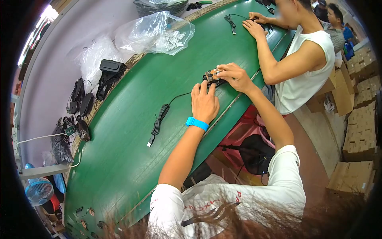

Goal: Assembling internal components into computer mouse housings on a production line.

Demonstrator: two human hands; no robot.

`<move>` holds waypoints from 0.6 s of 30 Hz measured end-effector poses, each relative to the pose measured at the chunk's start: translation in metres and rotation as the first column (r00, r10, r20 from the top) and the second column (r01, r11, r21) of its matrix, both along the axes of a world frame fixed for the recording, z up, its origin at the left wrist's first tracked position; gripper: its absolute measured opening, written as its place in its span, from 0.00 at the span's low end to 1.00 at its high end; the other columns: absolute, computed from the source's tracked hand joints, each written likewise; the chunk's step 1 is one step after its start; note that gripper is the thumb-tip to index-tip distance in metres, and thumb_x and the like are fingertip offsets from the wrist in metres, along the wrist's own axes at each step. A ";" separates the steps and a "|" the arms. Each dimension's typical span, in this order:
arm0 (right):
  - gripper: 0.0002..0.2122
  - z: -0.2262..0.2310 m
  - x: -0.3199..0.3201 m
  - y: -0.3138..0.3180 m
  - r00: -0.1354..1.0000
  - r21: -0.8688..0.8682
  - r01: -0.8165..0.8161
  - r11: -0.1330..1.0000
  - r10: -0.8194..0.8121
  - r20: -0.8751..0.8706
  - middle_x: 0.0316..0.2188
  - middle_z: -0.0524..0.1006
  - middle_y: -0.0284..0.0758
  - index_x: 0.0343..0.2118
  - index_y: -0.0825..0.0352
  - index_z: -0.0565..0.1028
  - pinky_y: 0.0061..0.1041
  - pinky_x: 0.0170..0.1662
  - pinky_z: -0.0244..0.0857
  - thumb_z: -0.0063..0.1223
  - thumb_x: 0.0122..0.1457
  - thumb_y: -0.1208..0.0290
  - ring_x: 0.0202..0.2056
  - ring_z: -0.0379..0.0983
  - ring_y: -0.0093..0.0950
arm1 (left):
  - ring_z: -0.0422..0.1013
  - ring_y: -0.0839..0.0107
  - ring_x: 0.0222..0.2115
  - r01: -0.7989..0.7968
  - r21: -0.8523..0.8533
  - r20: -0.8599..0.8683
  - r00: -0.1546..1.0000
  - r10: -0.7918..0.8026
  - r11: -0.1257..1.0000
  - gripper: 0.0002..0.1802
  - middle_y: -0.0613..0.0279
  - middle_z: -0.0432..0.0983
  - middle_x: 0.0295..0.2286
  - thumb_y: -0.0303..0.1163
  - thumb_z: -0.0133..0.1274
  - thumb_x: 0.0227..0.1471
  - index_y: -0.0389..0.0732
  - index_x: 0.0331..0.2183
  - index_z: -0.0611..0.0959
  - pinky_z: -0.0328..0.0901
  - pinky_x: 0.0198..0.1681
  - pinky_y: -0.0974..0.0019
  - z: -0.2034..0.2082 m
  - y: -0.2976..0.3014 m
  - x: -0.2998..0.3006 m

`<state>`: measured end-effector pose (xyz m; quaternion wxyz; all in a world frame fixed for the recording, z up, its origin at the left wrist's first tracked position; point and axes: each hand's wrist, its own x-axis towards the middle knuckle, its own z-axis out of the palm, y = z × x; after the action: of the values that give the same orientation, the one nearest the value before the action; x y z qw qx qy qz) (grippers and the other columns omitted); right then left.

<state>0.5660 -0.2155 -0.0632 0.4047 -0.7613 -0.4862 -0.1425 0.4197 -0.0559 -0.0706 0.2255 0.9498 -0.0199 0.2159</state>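
Observation:
A small brown circuit board (213,75) sits tilted at a black plastic shell, which looks like a computer mouse base and is mostly hidden by my fingers. My right hand (234,76) pinches the board from the right, with fingertips on its upper edge. My left hand (205,104), wearing a blue wristband (197,123), holds the near left side of the mouse base with its fingertips. From there a black cable (160,118) runs left across the green table, tied in a bundle and ending in a USB plug (150,141).
A clear plastic bag (169,38) of small pale parts lies at the table's far edge. Black mouse shells (110,69) and cables line the left ledge. A co-worker (304,59) works at right with another cable (230,24). Cardboard boxes (360,135) stack beyond.

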 end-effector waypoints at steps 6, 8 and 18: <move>0.12 0.014 0.022 0.000 0.972 -0.209 -0.212 0.955 0.227 0.051 0.47 0.79 0.37 0.39 0.59 0.83 0.31 0.47 0.71 0.61 0.51 0.79 0.44 0.75 0.37 | 0.64 0.46 0.49 0.010 -0.048 0.051 0.999 -0.007 0.999 0.24 0.46 0.69 0.49 0.25 0.52 0.45 0.35 0.48 0.79 0.60 0.57 0.48 0.001 0.000 0.006; 0.13 0.019 0.025 -0.003 0.970 -0.268 -0.206 0.941 0.231 0.068 0.46 0.79 0.37 0.40 0.58 0.83 0.31 0.47 0.71 0.60 0.51 0.80 0.44 0.75 0.37 | 0.64 0.46 0.49 0.015 -0.038 0.057 0.998 -0.013 0.999 0.24 0.46 0.69 0.49 0.24 0.51 0.45 0.35 0.47 0.80 0.60 0.57 0.48 0.003 -0.001 0.008; 0.19 0.030 0.022 -0.007 0.912 -0.566 -0.157 0.809 0.339 0.232 0.53 0.74 0.38 0.46 0.56 0.79 0.32 0.50 0.71 0.54 0.51 0.81 0.45 0.73 0.36 | 0.65 0.44 0.49 0.061 -0.124 0.137 0.990 -0.044 0.990 0.22 0.45 0.71 0.48 0.20 0.52 0.44 0.35 0.45 0.81 0.62 0.57 0.48 -0.007 0.003 0.007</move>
<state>0.5882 -0.2228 -0.0332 0.1062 -0.7387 -0.6621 -0.0684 0.4269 -0.0528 -0.0779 0.2897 0.9158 -0.0460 0.2742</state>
